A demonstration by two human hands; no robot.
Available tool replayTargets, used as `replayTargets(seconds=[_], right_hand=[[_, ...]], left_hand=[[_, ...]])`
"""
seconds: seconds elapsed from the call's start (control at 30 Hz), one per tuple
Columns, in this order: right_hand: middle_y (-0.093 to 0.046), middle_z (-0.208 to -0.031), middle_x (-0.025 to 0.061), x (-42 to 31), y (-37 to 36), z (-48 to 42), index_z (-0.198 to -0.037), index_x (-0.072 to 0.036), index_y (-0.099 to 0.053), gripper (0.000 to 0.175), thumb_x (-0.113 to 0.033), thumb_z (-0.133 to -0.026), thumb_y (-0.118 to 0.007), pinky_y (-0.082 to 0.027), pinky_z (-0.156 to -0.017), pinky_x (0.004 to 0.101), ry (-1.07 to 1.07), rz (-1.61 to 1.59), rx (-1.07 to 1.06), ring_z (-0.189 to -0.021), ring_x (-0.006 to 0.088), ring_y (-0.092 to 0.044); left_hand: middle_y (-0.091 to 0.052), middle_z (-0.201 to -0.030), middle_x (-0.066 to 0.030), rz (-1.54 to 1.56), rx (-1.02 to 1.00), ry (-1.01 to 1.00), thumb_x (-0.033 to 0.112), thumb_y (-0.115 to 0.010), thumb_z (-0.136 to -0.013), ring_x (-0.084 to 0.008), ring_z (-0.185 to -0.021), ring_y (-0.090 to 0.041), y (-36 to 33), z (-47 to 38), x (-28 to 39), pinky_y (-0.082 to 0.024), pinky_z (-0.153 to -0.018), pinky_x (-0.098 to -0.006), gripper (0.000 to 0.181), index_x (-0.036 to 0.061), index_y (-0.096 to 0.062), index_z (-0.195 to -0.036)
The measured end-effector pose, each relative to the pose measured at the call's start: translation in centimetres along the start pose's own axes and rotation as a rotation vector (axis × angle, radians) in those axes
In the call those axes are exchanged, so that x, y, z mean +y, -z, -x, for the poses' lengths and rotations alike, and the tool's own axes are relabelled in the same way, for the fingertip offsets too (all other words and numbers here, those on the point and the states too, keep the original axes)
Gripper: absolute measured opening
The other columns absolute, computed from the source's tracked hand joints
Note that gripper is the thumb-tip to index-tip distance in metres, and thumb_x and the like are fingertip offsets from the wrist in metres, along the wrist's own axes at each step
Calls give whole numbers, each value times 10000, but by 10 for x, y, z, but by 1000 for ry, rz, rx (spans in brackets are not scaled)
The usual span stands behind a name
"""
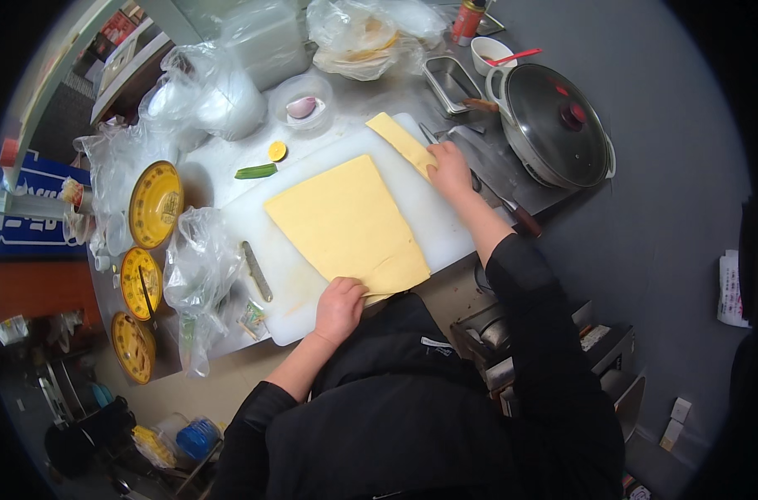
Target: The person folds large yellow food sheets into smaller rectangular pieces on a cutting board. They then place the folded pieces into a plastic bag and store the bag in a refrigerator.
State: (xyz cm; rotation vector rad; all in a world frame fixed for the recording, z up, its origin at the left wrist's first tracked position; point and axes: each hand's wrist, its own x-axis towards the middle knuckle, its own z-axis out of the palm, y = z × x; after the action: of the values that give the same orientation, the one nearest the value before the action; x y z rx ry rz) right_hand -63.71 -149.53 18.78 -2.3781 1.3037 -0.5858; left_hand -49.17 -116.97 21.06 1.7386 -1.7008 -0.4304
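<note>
A large flat yellow sheet, perhaps tofu skin or dough (350, 219), lies on a white cutting board (297, 315), its near corner reaching the board's front edge. My left hand (341, 309) pinches that near edge, where the layers are slightly folded. A narrow strip of the same yellow material (399, 140) lies apart from the sheet, towards the board's far right. My right hand (450, 169) has its fingers on the strip's near end. Just right of that hand rests a cleaver (497, 187) with a dark handle, its blade partly under clear plastic.
A lidded pan (557, 125), a steel tray (454, 84) and a white bowl (485, 53) stand at the right. Beyond the board are a lemon half (277, 150), a green vegetable piece (255, 171) and a plastic tub (300, 100). Several yellow bowls (156, 205) line the left.
</note>
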Motion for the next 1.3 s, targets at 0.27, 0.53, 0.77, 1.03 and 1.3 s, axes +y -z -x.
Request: replayTargets(seconds=[0.27, 0.53, 0.77, 1.03, 1.3], right_hand=[[-575, -1079, 51, -9, 18, 60, -1030, -123, -703, 320, 19, -769, -585, -388, -887, 409, 298, 61, 35, -1078, 257, -516], [-579, -1096, 43, -11, 13, 68, -1014, -135, -726, 347, 29, -746, -578, -342, -943, 408, 233, 45, 21, -1133, 242, -488], [-580, -1133, 53, -16, 24, 75, -887, -111, -695, 243, 21, -712, -591, -333, -962, 408, 268, 75, -7, -1165, 244, -481], [-573, -757, 78, -19, 78, 163, -695, -82, -553, 149, -111, -747, -690, -397, -775, 414, 14, 5, -90, -825, 296, -571], [-634, -695, 129, 19, 91, 246, -791, -74, -575, 110, -124, -780, -672, -475, -612, 475, -283, 151, -361, -697, 363, -629]], left_hand=[[-630, -913, -87, 13, -4, 15, 13, -668, -729, -300, -882, -585, 2, -1, 3, -502, -781, -381, 145, 51, -657, -868], [-631, -920, -86, 29, -9, 21, 12, -663, -732, -298, -887, -586, 3, -2, 2, -502, -784, -380, 138, 51, -654, -865], [-633, -923, -90, 51, -16, 36, 23, -665, -740, -303, -892, -586, 4, 0, 1, -500, -788, -388, 129, 51, -659, -866], [-641, -896, -112, 134, 21, 103, 40, -669, -778, -328, -876, -596, 1, 1, -4, -498, -771, -403, 82, 45, -666, -860], [-646, -882, -118, 217, 62, 168, 57, -678, -800, -327, -867, -603, -1, 0, -9, -498, -758, -396, 68, 44, -669, -867]])
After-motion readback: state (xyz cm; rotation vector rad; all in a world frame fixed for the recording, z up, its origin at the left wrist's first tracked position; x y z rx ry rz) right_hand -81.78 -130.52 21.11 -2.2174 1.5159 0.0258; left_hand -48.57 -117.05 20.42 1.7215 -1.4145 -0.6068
